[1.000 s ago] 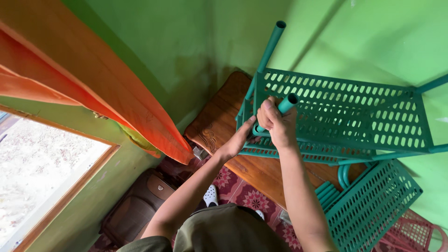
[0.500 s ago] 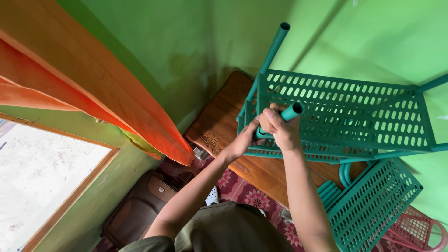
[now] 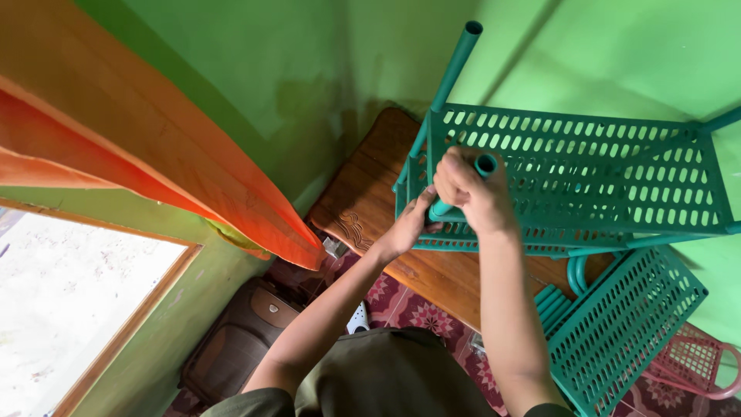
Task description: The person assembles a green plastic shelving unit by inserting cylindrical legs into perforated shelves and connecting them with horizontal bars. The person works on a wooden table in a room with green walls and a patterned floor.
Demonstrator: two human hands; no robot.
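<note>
a short green tube (image 3: 472, 179), upright at the near front corner of the perforated green shelf (image 3: 587, 166), open end up. since a second ago, shifted only slightly rightward and a touch higher in view, while the shelf frame beneath has kept its place on the wooden table (image 3: 378, 201); judged a seating or twisting of the tube into its corner socket, not yet finished. right hand (image 3: 471, 193) wrapped round the tube, fingers pressed closed about it just below the open rim. left hand (image 3: 405, 228) lower down, fingers curled against the shelf's corner edge and the tube's foot, gripping there to steady; whether on tube or on frame cannot be told. a longer green pole (image 3: 455, 66) already standing at the far corner, tilted toward the green wall (image 3: 324, 62). another perforated shelf panel (image 3: 617, 332) leaning below the table beside a few spare tubes (image 3: 552, 301). pink basket (image 3: 695, 359) on the patterned floor (image 3: 409, 309). orange curtain (image 3: 154, 147) at left above a bright window (image 3: 69, 309), brown bag (image 3: 239, 340) beneath.
</note>
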